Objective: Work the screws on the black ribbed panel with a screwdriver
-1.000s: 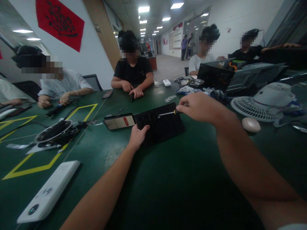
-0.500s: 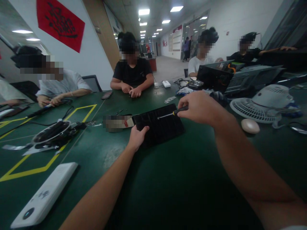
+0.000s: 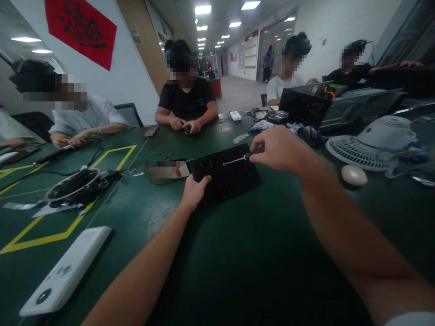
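The left hand [image 3: 195, 190], at the centre of the frame, grips the lower left edge of a flat black panel [image 3: 231, 181], thumb laid over its face; the fingers are hidden beneath. The right hand [image 3: 277, 147], right of centre, is closed around the dark handle of a screwdriver [image 3: 245, 156], which has a yellow band and a bright shaft. The shaft slants leftward over the panel, its tip at the upper middle of the face; whether it is seated in a screw cannot be determined. The panel therefore lies between the hands, to the right of the left and below and left of the right. Whether its underside rests on the green table [image 3: 238, 244] cannot be told.

Just left of the panel is a flat item [image 3: 166, 173], obscured by pixelation, with small dark pieces [image 3: 170, 155] just above it. At mid-left lies a bundle of black cables [image 3: 73, 188]; at lower left, a white oblong device [image 3: 66, 274]. At right are a pale rounded object [image 3: 354, 175] and, just above it, a white fan [image 3: 356, 149]. At upper centre, a person in a black shirt [image 3: 186, 102] handles a small dark object
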A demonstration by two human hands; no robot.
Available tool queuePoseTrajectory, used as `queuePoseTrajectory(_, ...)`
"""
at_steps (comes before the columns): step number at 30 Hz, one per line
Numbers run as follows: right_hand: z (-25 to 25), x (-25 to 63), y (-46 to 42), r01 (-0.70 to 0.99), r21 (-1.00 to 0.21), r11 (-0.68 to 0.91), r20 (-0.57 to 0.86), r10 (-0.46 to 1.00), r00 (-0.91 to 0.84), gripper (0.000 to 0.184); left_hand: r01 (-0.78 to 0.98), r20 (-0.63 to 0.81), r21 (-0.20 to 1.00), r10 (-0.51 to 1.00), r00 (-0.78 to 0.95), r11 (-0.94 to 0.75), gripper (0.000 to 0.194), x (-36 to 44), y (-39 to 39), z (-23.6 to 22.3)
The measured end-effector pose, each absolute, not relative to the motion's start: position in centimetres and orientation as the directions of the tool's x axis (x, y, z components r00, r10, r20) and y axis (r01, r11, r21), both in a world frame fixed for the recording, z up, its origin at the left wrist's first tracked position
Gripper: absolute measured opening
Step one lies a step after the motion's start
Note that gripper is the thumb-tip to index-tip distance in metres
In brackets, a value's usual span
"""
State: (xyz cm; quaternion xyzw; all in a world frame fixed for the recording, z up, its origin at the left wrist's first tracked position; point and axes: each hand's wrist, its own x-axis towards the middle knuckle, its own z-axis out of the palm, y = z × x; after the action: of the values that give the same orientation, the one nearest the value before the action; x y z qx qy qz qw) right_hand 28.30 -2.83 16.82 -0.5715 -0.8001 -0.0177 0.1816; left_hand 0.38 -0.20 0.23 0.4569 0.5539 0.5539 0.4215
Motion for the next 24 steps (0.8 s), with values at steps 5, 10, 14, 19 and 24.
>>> queuePoseTrajectory(5,17.2,27.8,-3.2,0.946,-0.153,0.285,0.23,0.942,-0.246,0.024,0.035,0.031,0.999,0.97,-0.24,-0.023,0.046,0.5,-0.1,0.2)
queuePoseTrajectory(10,17.3,27.0,-3.4,0.969,-0.068,0.238,0.128,0.965,-0.229,0.043,0.044,0.05,0.998,0.972,-0.229,-0.041,0.045,0.4,0.0,0.0)
queuePoseTrajectory(14,17.1,26.7,-3.4,0.968,-0.033,0.247,-0.01,0.969,-0.248,0.055,0.041,0.038,0.999,0.969,-0.246,-0.028,0.045,0.3,-0.2,0.1)
queuePoseTrajectory(19,17.9,28.4,-3.7,0.937,-0.127,0.324,0.1,0.944,-0.313,0.034,0.017,0.028,1.0,0.973,-0.229,-0.025,0.046,0.3,-0.2,0.3)
queuePoseTrajectory(24,18.5,29.4,-4.2,0.934,-0.076,0.349,0.261,0.911,-0.319,0.025,0.039,0.034,0.999,0.971,-0.236,-0.025,0.046,0.3,-0.1,0.2)
